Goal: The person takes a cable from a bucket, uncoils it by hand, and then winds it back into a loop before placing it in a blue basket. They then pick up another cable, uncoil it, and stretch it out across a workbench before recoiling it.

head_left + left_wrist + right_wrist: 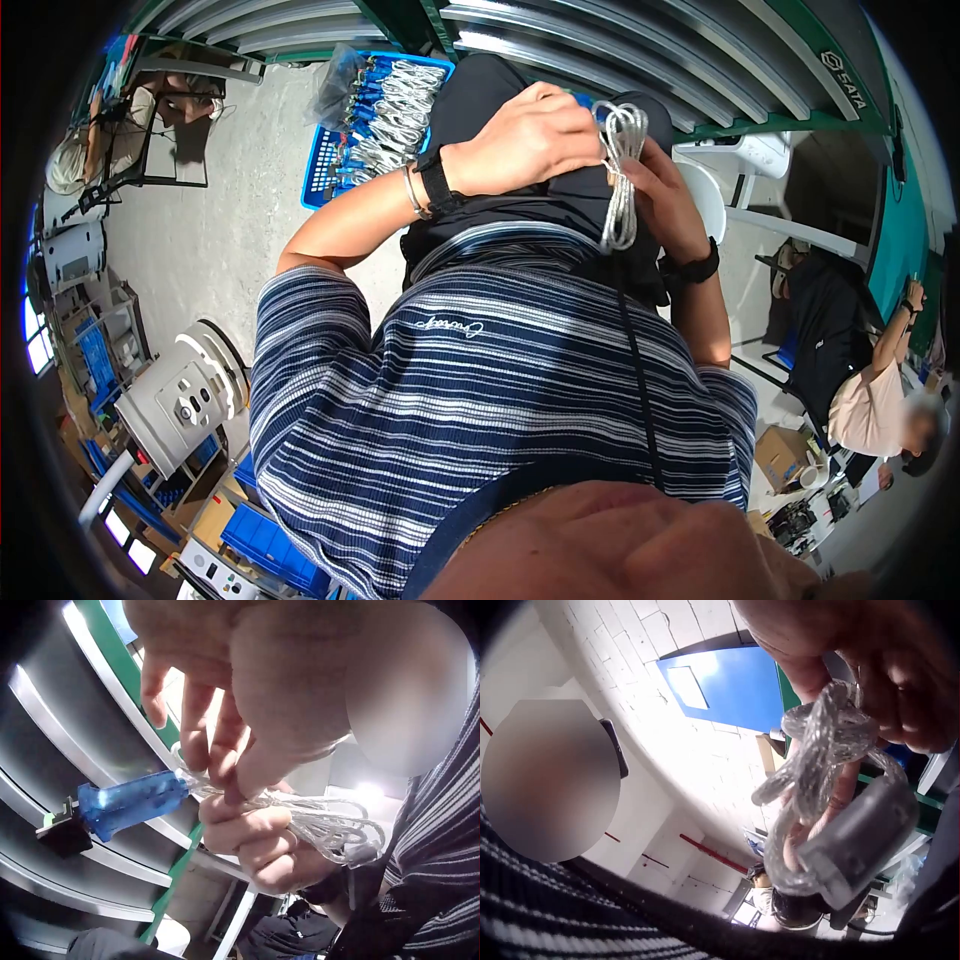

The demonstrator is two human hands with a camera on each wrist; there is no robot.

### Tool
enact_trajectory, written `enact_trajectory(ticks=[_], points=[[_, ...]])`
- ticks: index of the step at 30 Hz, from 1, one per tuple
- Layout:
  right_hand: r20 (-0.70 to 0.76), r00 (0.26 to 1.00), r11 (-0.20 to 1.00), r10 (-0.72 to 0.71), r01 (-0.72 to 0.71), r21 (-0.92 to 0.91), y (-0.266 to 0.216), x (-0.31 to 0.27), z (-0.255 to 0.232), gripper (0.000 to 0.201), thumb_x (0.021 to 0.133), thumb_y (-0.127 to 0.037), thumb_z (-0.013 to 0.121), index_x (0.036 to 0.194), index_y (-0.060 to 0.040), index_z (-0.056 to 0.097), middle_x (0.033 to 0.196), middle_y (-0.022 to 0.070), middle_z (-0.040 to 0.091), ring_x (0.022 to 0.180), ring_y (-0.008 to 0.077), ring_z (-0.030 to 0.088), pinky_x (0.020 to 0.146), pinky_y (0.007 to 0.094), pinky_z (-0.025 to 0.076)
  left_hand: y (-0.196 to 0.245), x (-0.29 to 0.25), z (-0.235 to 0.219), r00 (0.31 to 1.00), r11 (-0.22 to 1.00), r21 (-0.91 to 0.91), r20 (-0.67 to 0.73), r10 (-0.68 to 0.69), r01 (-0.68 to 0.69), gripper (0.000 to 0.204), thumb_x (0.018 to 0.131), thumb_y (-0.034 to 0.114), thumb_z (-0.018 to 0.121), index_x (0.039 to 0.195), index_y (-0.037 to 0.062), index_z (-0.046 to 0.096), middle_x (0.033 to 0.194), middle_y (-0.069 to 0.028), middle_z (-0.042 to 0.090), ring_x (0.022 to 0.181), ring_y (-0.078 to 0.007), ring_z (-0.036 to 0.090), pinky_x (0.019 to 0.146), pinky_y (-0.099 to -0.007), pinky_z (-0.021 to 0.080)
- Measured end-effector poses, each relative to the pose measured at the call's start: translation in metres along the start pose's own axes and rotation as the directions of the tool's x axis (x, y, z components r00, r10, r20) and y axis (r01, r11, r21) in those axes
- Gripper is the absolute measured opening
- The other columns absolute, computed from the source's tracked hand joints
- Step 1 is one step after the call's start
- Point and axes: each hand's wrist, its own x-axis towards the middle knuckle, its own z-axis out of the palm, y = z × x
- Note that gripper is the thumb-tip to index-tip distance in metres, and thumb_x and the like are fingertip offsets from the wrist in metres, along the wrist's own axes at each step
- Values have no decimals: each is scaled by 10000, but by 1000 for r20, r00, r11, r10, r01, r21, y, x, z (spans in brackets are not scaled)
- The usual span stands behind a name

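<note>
A coiled, clear-sheathed silvery cable (622, 225) is held above the lap. My left hand (530, 140) reaches in from the left and pinches the bundle near its middle. Around the same coil curl the fingers of my right hand (668, 200). In the left wrist view, a blue connector (135, 802) with a black end sticks out beyond the fingers, while the loops (330, 821) trail from the right hand (262, 844). The right wrist view shows the bunched cable (817, 750) close up, with a grey cylinder (866, 840) beside the loops. The fingers partly hide the bundle's middle.
On the floor at the left stands a blue basket (318, 170) with several similar cables and a clear plastic bag (340, 90). A green-framed metal rack (640, 50) lies ahead. A white stool (705, 195) is at the right. Other people sit at both sides.
</note>
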Motion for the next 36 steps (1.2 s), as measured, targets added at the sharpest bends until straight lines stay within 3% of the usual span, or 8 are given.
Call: enact_trajectory(ticks=[6, 12, 20, 26, 28, 30, 33, 36], points=[[-33, 965, 941, -261, 247, -230, -6, 0, 15, 405, 937, -115, 626, 1300, -9, 482, 1146, 23, 591, 1056, 96, 543, 946, 264, 412, 4, -5, 15, 749, 487, -603, 313, -584, 632, 322, 954, 329, 601, 889, 20, 664, 740, -25, 592, 699, -120, 548, 652, -264, 431], [-21, 947, 916, -320, 304, -264, -2, 1, 18, 360, 938, -108, 624, 1262, -14, 497, 1129, 22, 594, 1039, 92, 548, 930, 264, 420, 4, -15, 32, 693, 331, -666, 397, -601, 669, 324, 959, 325, 599, 868, 15, 628, 778, 33, 559, 744, -44, 480, 683, -238, 418], [-182, 982, 999, -50, 52, 7, 3, 3, 10, 298, 977, -174, 555, 1234, -24, 548, 969, 2, 624, 836, 77, 585, 733, 214, 464, 8, -9, 21, 990, 983, -127, -44, -136, 130, 97, 880, 165, 625, 937, 87, 631, 907, -45, 564, 869, -241, 564, 840, -351, 442], [167, 983, 915, 75, -135, 380, 17, 7, -14, 329, 996, -173, 493, 1267, 11, 522, 999, 38, 651, 841, 106, 634, 737, 236, 498, 6, -12, 15, 999, 998, 58, 29, 21, -23, 114, 827, 140, 646, 938, 114, 638, 900, -29, 562, 877, -232, 568, 855, -371, 436], [-53, 996, 964, 71, -55, 261, 4, 1, 9, 331, 993, -179, 517, 1274, -4, 515, 1051, 30, 636, 879, 90, 614, 764, 231, 484, 5, -17, 25, 978, 972, -154, -77, -193, 179, 83, 870, 169, 645, 927, 109, 649, 882, -35, 576, 820, -244, 576, 812, -333, 452], [-169, 982, 994, -86, 73, -83, 4, 0, 10, 343, 984, -182, 551, 1284, -21, 508, 1111, 30, 614, 945, 90, 588, 827, 236, 464, 7, -19, 30, 923, 839, -401, 47, -383, 369, 177, 945, 228, 601, 898, 66, 653, 839, -24, 604, 758, -191, 580, 759, -282, 456], [-148, 966, 964, -213, 183, -195, 1, -2, 14, 365, 964, -143, 593, 1293, -20, 495, 1144, 42, 600, 1017, 113, 569, 901, 259, 440, 5, -23, 36, 735, 82, -825, 447, -510, 559, 330, 1010, 280, 520, 878, 13, 661, 795, 14, 621, 768, -64, 533, 748, -239, 450], [-88, 955, 924, -284, 248, -290, 0, -3, 15, 374, 955, -111, 604, 1295, -11, 487, 1155, 48, 597, 1041, 121, 566, 924, 270, 435, 11, -19, 29, 718, 45, -820, 471, -512, 570, 301, 1005, 269, 530, 903, 24, 672, 811, 16, 619, 764, -71, 533, 753, -234, 452]])
